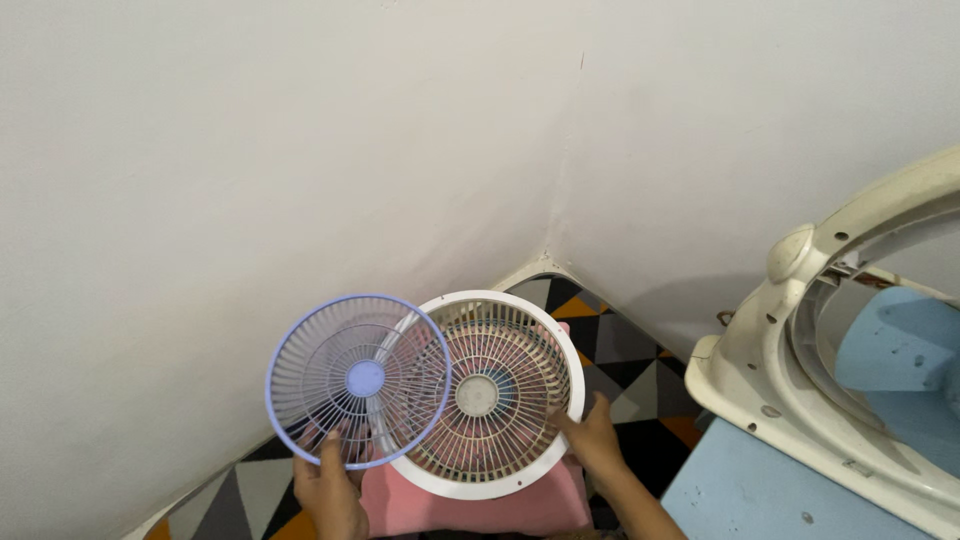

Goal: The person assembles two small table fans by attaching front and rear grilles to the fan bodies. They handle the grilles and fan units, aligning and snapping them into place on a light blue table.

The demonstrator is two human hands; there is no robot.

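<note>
My left hand (328, 490) grips the lower rim of a round lavender fan grille (357, 380), held up flat toward the camera. My right hand (590, 437) holds the right edge of a larger white round fan grille (487, 394), which is dusty and sits partly behind the lavender one. The two grilles overlap near the middle. Both are lifted above a pink cloth (470, 505) at the bottom of the view.
A cream plastic fan housing frame (800, 350) stands on a light blue surface (760, 490) at the right. White walls meet in a corner (560, 200) behind the grilles. The floor (620, 350) has grey, black and orange triangle tiles.
</note>
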